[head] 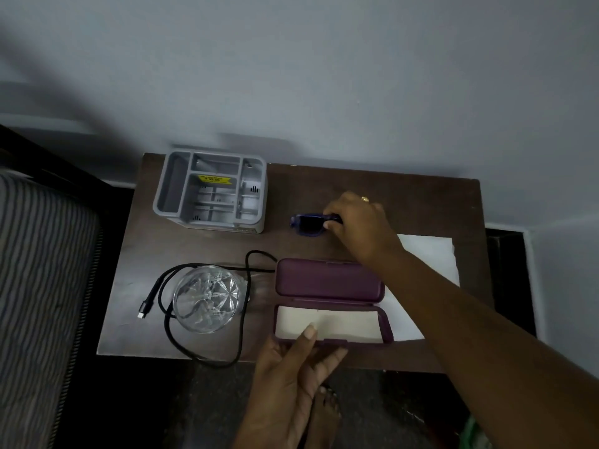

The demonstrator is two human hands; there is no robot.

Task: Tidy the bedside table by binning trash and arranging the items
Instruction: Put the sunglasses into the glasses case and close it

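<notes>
Head view. The step in hand, as judged: stowing the sunglasses (307,223) in the open glasses case (328,286). The sunglasses lie on the bedside table (421,196) at about 12 o'clock from its centre, just beyond the case at 5 o'clock. To do it well, fold the arms flat, lift clear of the raised lid and lay the frame lengthwise on the pale lining before closing.

The right hand (358,222) reaches across the case from 4 o'clock, forearm extended, fingers and thumb curled round the right end of the frame. The left hand (291,367) steadies the case at its near rim, thumb (309,332) on the lining and fingers at the front edge, pinching it.

Organizer (210,192) at 10 o'clock; glass (207,299) and cable (168,322) at 8 o'clock.
</notes>
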